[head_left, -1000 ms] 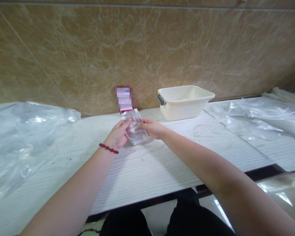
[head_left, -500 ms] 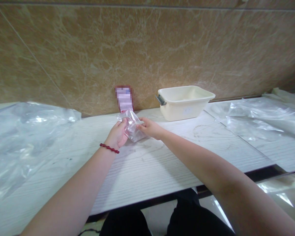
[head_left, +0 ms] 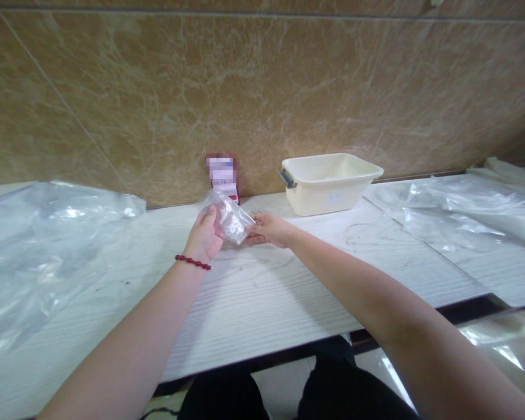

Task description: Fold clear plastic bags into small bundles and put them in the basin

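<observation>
A: How many things do you count?

B: One small clear plastic bag (head_left: pixel 230 219), held up just above the tabletop (head_left: pixel 262 303) between two hands. One cream plastic tub (head_left: pixel 330 182) with a grey handle on its left end, standing to the right of the bag near the wall. One small red and white box (head_left: pixel 222 176) upright against the wall, just behind the bag. Two large sheets of clear plastic: the left sheet (head_left: pixel 48 245) covers the left end of the tabletop, and the right sheet (head_left: pixel 468 216) lies across the right end.

A: And the hands?

B: The left hand (head_left: pixel 204 236), with one red bead bracelet (head_left: pixel 193 262) at the wrist, has its fingers curled around the bag's left side. The right hand (head_left: pixel 269 229) pinches the bag's right edge between thumb and fingertips. The bag is crumpled between them.

A: The surface and room?

B: A white wood-grain tabletop with faint scuffs, set against a wall (head_left: pixel 262 87) of large tan marbled tiles.
</observation>
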Motion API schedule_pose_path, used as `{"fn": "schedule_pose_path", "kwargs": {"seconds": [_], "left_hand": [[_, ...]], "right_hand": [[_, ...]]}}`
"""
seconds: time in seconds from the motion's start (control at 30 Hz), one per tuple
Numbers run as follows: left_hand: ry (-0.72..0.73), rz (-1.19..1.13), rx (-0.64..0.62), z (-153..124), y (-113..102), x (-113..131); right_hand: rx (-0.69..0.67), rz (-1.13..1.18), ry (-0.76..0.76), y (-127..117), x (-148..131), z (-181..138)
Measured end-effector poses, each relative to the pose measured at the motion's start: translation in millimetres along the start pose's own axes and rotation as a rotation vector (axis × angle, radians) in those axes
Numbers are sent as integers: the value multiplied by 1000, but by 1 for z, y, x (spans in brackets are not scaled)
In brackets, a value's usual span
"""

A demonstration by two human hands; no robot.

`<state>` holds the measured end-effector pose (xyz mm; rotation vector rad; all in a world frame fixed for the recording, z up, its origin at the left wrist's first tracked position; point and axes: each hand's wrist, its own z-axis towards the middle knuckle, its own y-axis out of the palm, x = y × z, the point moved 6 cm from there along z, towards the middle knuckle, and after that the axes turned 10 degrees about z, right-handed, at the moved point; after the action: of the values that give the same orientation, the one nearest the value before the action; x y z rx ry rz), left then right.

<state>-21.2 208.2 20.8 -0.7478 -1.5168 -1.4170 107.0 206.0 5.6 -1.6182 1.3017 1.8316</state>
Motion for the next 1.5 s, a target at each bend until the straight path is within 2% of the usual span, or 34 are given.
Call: {"fn": "schedule_pose_path", "kwargs": {"seconds": [0.17,0.3,0.67,0.8,1.07,1.23,1.37,1.5], "left_hand": [[-52,3,-116,1,2,-6],[-76,-32,-158,3,1,-10],[-139,-96,-102,5,-2,-10],[-192,-68,-113,3,-1,-12],[-311,-9,-294,-10,15,-19],[-319,31,-348,-17,21,-19],[-311,52,-366,-18,21,-19],[-275,85,-464,-20,23,-17]], "right_hand": [[20,45,-47,-1,-2,2],[31,50,-53,-2,-3,2],[45,-5,-30,-2,0,4],[37,-70,-68,-6,0,6],[40,-115,-90,-3,-7,1],[-8,-118,-79,3,-6,-3],[-101,-174,-128,5,-4,-1],[-103,-204,-143,3,-4,1]]}}
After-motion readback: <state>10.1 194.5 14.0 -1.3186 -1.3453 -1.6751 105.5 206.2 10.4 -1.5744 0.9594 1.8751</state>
